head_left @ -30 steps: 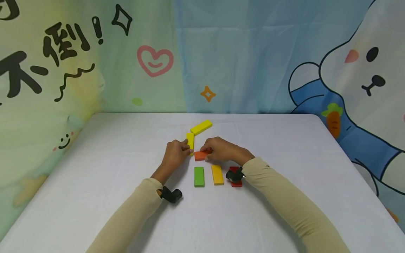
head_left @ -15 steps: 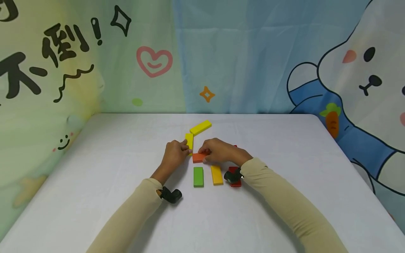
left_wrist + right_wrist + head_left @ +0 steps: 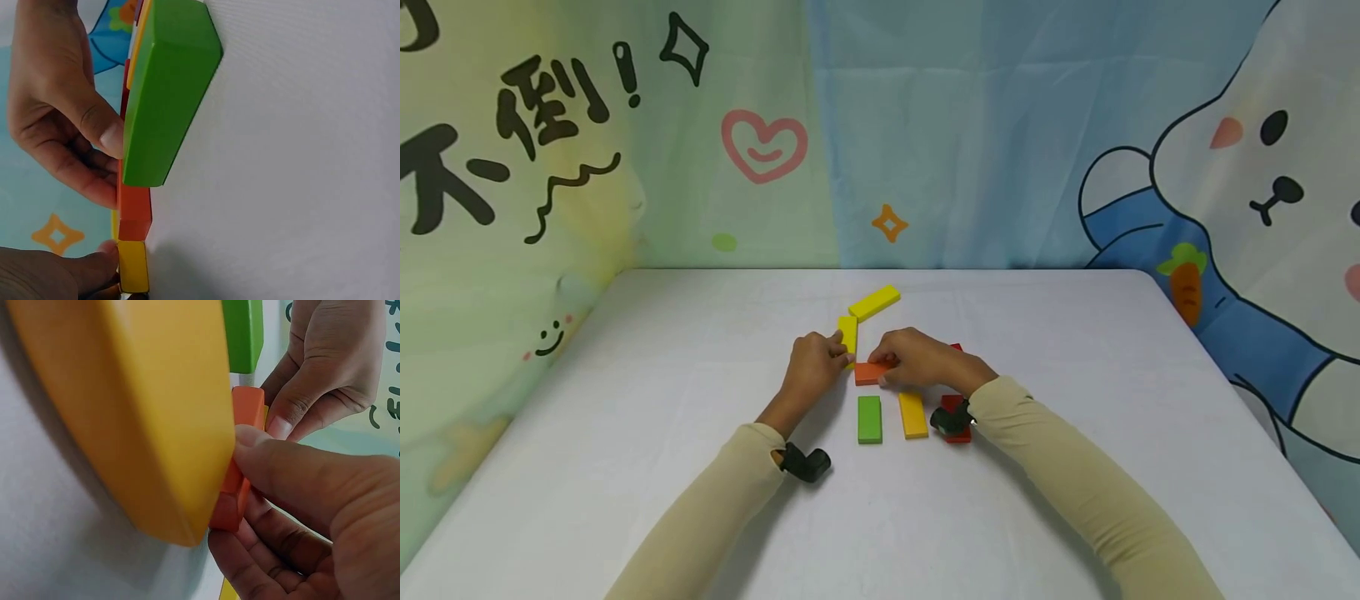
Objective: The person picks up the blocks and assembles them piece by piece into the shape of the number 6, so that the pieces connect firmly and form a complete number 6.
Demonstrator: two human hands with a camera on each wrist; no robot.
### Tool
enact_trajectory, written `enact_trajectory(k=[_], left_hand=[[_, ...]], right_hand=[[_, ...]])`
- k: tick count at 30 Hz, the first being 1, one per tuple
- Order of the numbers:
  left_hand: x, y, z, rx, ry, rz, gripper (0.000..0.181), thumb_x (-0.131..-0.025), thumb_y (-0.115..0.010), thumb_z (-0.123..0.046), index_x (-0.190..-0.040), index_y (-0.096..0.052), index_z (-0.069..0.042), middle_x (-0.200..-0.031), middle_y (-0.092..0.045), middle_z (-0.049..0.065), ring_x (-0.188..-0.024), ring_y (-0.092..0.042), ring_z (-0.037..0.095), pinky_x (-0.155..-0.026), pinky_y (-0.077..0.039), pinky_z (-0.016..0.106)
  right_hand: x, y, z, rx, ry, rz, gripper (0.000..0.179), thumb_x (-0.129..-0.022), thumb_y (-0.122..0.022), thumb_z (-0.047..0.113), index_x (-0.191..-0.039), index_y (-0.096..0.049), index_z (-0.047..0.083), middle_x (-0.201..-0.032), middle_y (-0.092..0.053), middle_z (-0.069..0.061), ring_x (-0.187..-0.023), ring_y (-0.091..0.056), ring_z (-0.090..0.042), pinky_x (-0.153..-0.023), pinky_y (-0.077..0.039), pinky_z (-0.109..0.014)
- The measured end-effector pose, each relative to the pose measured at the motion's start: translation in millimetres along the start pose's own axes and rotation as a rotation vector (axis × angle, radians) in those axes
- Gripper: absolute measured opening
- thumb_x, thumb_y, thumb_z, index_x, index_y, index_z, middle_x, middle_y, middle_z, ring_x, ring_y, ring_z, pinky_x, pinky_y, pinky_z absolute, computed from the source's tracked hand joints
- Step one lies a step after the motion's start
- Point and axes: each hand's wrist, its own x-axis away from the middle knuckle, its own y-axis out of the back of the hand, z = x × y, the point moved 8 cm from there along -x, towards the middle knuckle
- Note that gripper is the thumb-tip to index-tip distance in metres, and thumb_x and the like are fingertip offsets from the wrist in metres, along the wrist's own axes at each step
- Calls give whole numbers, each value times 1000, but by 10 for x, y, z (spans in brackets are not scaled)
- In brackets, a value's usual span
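Slid slightly toward green block (image 3: 869, 420), smooth oblong orange block (image 3: 869, 374) (right fingers (image 3: 232, 557) pinching it), left fingers (image 3: 94, 266) gripping yellow block (image 3: 848, 328)

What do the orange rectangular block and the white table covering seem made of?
The orange rectangular block: probably painted wood, though plastic is possible; even colour, soft sheen, slightly softened edges. The white table covering: likely matte woven cloth, judging by fine lined texture in the left wrist view.
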Motion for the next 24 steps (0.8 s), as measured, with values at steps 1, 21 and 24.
enact_trajectory(k=[1,21,24], left_hand=[[0,1,-1,-1,0,1,28,-87,-74,-9,-110,-69,6,-126,-59,13,-123,-54,29,-100,-44,41],[9,-57,-10,-41,24,2,27,-89,-71,-11,-111,-68,4,-129,-59,11,-125,-52,27,-101,-43,39],[8,-50,1,-41,31,3,28,-90,-71,-12,-112,-68,4,-130,-58,11,-126,-52,27,-101,-44,39]], right_hand=[[1,2,-3,-3,-4,-1,39,-88,-75,16,-124,-67,5,-108,-62,-2,-94,-54,-16,-90,-47,-29],[364,369,-344,-50,-12,-202,36,-94,-67,17,-125,-65,0,-119,-64,-12,-107,-59,-26,-93,-49,-40],[414,389,-419,-32,-29,-204,36,-93,-67,15,-125,-65,1,-121,-63,-13,-112,-57,-28,-97,-47,-43]])
